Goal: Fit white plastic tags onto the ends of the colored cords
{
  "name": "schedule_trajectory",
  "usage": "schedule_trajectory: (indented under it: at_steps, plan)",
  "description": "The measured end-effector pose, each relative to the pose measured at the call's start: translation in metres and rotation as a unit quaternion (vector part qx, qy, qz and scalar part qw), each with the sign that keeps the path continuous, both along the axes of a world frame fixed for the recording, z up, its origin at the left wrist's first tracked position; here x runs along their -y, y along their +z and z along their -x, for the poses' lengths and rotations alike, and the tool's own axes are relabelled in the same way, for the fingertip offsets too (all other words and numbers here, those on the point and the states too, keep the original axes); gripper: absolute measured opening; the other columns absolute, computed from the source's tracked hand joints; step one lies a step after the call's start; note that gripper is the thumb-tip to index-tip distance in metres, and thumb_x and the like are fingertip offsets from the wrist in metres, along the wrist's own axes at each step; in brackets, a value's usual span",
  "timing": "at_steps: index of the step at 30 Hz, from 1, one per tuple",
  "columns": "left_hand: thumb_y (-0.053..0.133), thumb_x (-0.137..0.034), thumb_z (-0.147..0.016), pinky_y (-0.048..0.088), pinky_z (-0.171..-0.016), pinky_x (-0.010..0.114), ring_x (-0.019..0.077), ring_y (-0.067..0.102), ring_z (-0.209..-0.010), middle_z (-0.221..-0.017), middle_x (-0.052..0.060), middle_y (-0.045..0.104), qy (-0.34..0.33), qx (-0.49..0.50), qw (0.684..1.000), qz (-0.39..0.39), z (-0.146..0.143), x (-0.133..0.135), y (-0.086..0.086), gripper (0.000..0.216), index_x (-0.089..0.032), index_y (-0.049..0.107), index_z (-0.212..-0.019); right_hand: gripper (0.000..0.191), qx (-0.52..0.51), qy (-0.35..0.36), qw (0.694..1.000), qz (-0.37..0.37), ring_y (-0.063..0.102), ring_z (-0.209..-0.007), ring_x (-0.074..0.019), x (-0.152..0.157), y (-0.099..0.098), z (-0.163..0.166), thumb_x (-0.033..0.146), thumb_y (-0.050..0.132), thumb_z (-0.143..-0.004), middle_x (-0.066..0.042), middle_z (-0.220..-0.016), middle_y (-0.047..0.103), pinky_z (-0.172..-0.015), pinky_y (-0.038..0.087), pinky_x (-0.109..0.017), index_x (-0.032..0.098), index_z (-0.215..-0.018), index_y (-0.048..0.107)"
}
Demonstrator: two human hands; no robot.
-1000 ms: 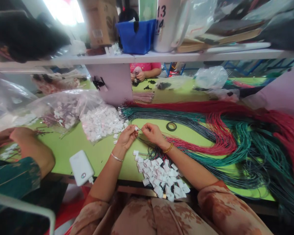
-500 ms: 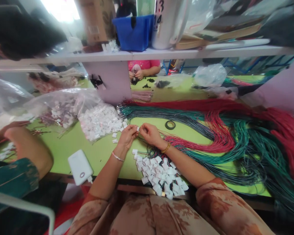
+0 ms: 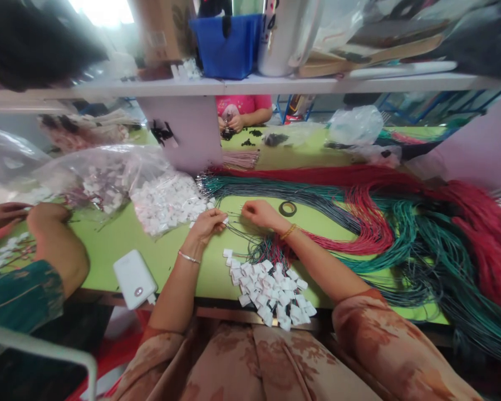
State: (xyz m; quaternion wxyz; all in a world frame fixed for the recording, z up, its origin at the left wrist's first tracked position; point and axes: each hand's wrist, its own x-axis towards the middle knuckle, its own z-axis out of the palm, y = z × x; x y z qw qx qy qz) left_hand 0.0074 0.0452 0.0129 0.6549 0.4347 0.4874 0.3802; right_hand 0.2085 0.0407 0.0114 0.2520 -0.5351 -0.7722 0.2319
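My left hand (image 3: 206,224) is closed in a pinch on a small white connector over the green table (image 3: 171,262). A little to its right, my right hand (image 3: 259,214) pinches the end of a thin dark wire that runs between the two hands. Just below them lies a heap of wired white connectors (image 3: 271,292) at the table's front edge. Long bundles of red and green wires (image 3: 379,223) spread out to the right. A clear bag of loose white connectors (image 3: 167,203) lies to the left of my left hand.
A white power bank (image 3: 134,278) rests at the table's edge on the left. A small tape ring (image 3: 288,209) lies beyond my right hand. A co-worker's arm (image 3: 54,245) works on the left; another person's hands (image 3: 234,122) show across the table. A cluttered shelf (image 3: 250,83) runs overhead.
My hands have drawn slightly apart, the left moving left and down, the right staying higher. The co-worker's hand on the left shifted inward. My view tilted a little.
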Motion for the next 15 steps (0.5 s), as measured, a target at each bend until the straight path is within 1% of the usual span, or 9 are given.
schedule_trajectory:
  at_steps: [2, 3, 4, 6, 8, 10, 12, 15]
  plan:
    - [0.081, -0.025, -0.056, 0.038, -0.043, 0.019, 0.0073, 0.049, -0.042, -0.051, 0.002, 0.059, -0.017, -0.021, 1.000, 0.004, 0.006, -0.002, -0.001, 0.026, -0.012, 0.061, -0.065, 0.010, 0.107, 0.008, 0.994, 0.008, 0.054, -0.068, -0.0173, -0.001, -0.006, 0.007, 0.019, 0.055, -0.079, -0.010, -0.082, 0.067, -0.064, 0.035, -0.027, 0.015, -0.078, 0.063]
    - [0.081, -0.025, -0.056, 0.038, -0.043, 0.019, 0.0073, 0.049, -0.042, -0.051, 0.002, 0.059, -0.020, -0.029, 0.999, 0.004, 0.007, -0.002, -0.003, 0.026, -0.012, 0.060, -0.065, 0.010, 0.142, 0.005, 0.990, 0.007, 0.055, -0.071, -0.0191, 0.001, -0.009, 0.012, 0.019, 0.054, -0.080, -0.013, -0.086, 0.067, -0.066, 0.035, -0.028, 0.014, -0.080, 0.063]
    - [0.080, -0.025, -0.057, 0.038, -0.043, 0.019, 0.0073, 0.049, -0.042, -0.051, 0.002, 0.059, -0.020, -0.033, 0.999, 0.002, 0.006, -0.002, -0.004, 0.025, -0.012, 0.061, -0.066, 0.012, 0.162, 0.000, 0.987, 0.003, 0.056, -0.074, -0.0207, 0.002, -0.012, 0.016, 0.019, 0.053, -0.081, -0.016, -0.090, 0.066, -0.067, 0.035, -0.029, 0.013, -0.083, 0.063]
    - [0.080, -0.025, -0.058, 0.039, -0.044, 0.018, 0.0071, 0.050, -0.044, -0.053, 0.002, 0.059, -0.010, -0.022, 1.000, -0.002, 0.003, -0.002, -0.006, 0.025, -0.012, 0.061, -0.067, 0.014, 0.155, -0.008, 0.988, -0.010, 0.056, -0.076, -0.0214, 0.006, -0.014, 0.020, 0.020, 0.048, -0.085, -0.018, -0.092, 0.065, -0.069, 0.036, -0.030, 0.013, -0.086, 0.061]
    - [0.079, -0.025, -0.060, 0.040, -0.047, 0.018, 0.0068, 0.052, -0.048, -0.058, 0.001, 0.060, 0.011, 0.013, 1.000, -0.005, -0.002, 0.000, -0.008, 0.024, -0.012, 0.061, -0.069, 0.015, 0.090, -0.011, 0.996, -0.021, 0.053, -0.071, -0.0188, 0.009, -0.012, 0.016, 0.021, 0.045, -0.086, -0.012, -0.084, 0.064, -0.067, 0.036, -0.028, 0.014, -0.087, 0.058]
    - [0.077, -0.024, -0.062, 0.042, -0.052, 0.018, 0.0063, 0.054, -0.054, -0.065, 0.002, 0.061, 0.035, 0.055, 0.998, -0.004, -0.008, 0.002, -0.009, 0.023, -0.012, 0.061, -0.073, 0.015, -0.010, -0.013, 0.999, -0.029, 0.050, -0.065, -0.0152, 0.012, -0.007, 0.008, 0.024, 0.043, -0.087, -0.005, -0.075, 0.061, -0.063, 0.035, -0.026, 0.016, -0.084, 0.056]
    - [0.076, -0.024, -0.065, 0.044, -0.056, 0.018, 0.0059, 0.054, -0.058, -0.072, 0.002, 0.062, 0.049, 0.089, 0.995, -0.002, -0.015, 0.005, -0.010, 0.022, -0.013, 0.061, -0.076, 0.016, -0.105, -0.014, 0.994, -0.028, 0.047, -0.063, -0.0125, 0.015, -0.003, 0.002, 0.027, 0.044, -0.086, -0.001, -0.070, 0.058, -0.060, 0.035, -0.023, 0.017, -0.079, 0.055]
    - [0.074, -0.024, -0.067, 0.045, -0.061, 0.019, 0.0058, 0.054, -0.062, -0.078, 0.002, 0.062, 0.045, 0.129, 0.991, -0.007, -0.023, 0.009, -0.010, 0.020, -0.014, 0.061, -0.079, 0.016, -0.189, -0.024, 0.982, -0.016, 0.045, -0.061, -0.0107, 0.022, 0.000, -0.001, 0.030, 0.049, -0.081, 0.001, -0.068, 0.056, -0.058, 0.035, -0.022, 0.017, -0.074, 0.055]
